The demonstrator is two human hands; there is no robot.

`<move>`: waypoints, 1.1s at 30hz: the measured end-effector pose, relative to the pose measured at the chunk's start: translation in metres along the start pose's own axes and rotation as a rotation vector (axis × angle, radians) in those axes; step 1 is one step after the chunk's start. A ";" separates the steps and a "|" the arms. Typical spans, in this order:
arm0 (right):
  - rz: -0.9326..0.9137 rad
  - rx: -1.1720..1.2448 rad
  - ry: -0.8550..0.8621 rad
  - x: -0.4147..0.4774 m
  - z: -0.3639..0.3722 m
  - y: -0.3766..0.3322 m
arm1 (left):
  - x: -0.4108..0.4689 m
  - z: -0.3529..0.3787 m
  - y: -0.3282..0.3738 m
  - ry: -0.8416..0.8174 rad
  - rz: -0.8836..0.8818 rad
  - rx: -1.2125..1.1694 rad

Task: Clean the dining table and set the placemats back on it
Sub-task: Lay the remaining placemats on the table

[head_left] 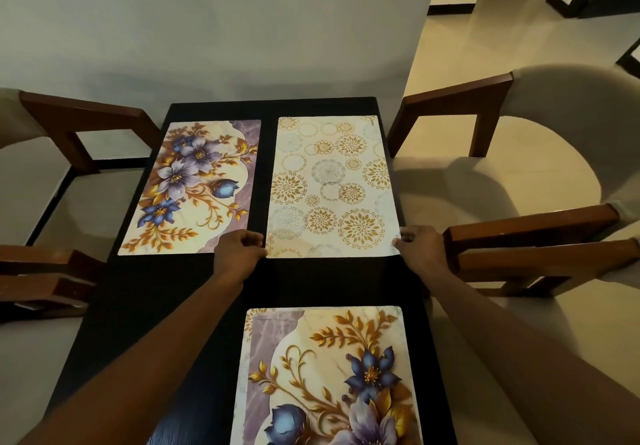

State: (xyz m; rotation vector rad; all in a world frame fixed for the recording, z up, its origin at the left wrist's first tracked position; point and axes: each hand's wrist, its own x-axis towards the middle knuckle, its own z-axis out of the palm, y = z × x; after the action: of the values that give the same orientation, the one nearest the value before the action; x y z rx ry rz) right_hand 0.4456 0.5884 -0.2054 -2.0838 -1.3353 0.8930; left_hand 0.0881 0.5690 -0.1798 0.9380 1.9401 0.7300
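Observation:
On the black dining table (149, 292) lie three placemats. A cream placemat with gold circle patterns (329, 185) lies flat at the far right. My left hand (239, 250) pinches its near left corner, and my right hand (419, 247) pinches its near right corner. A floral placemat with blue and purple flowers (194, 185) lies at the far left, apart from my hands. A second floral placemat (329, 379) lies near me on the right side, running out of the bottom of the view.
Wooden chairs with pale cushions flank the table: one at the left (69, 139), one at the right (519, 153), and a nearer one at the right (540, 261). A white wall (242, 29) stands behind the table's far end.

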 end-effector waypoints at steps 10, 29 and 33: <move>0.023 0.117 0.057 -0.093 -0.021 -0.009 | -0.150 -0.032 -0.073 -0.175 0.105 -0.047; 0.160 0.237 -0.033 -0.480 0.014 0.101 | -0.383 -0.130 -0.237 -0.303 -0.072 0.007; 0.159 0.152 -0.028 -0.510 0.011 0.113 | -0.410 -0.128 -0.247 -0.362 -0.123 -0.007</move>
State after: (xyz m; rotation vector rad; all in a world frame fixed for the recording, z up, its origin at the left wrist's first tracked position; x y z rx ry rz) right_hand 0.3500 0.0763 -0.1625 -2.0865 -1.0902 1.0603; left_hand 0.0453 0.0778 -0.1307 0.8704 1.6580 0.4586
